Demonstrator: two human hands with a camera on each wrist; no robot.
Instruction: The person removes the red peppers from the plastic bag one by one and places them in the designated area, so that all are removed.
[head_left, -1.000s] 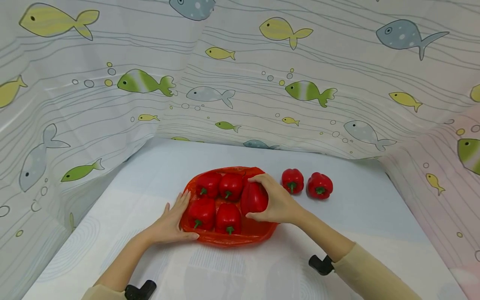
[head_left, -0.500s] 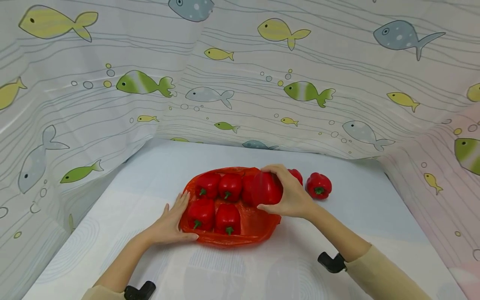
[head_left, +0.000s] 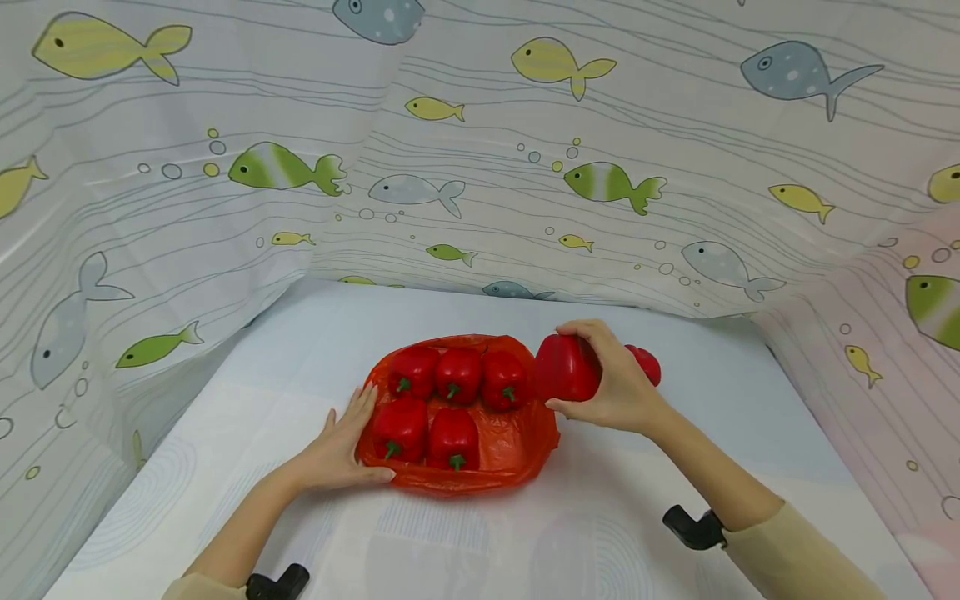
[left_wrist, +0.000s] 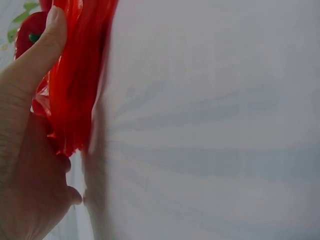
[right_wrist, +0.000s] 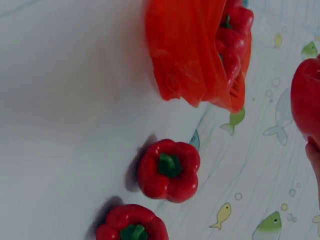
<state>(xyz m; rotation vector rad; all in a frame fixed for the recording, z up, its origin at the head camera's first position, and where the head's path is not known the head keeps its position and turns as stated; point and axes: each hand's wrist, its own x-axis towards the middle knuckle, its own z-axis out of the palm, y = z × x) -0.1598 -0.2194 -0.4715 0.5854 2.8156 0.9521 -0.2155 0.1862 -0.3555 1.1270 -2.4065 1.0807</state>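
Observation:
My right hand (head_left: 628,392) grips a red bell pepper (head_left: 564,367) in the air, just past the right rim of a red-orange plastic bag (head_left: 480,481). That pepper (right_wrist: 306,100) also shows at the right edge of the right wrist view. Several red bell peppers (head_left: 453,437) sit inside the opened bag in two rows, green stems facing me. With fingers spread, my left hand (head_left: 333,454) rests against the bag's left side. In the left wrist view its thumb (left_wrist: 47,47) lies along the bag's outer wall.
Two loose bell peppers stand on the table right of the bag. The right wrist view shows both, one (right_wrist: 169,170) nearer the bag than the other (right_wrist: 132,225). In the head view my right hand covers most of them. A fish-print curtain (head_left: 487,150) encloses the white table (head_left: 315,325).
My right hand has lifted a bell pepper out of the bag and carried it rightward, baring a spot at the bag's front right. My left hand stays at the bag.

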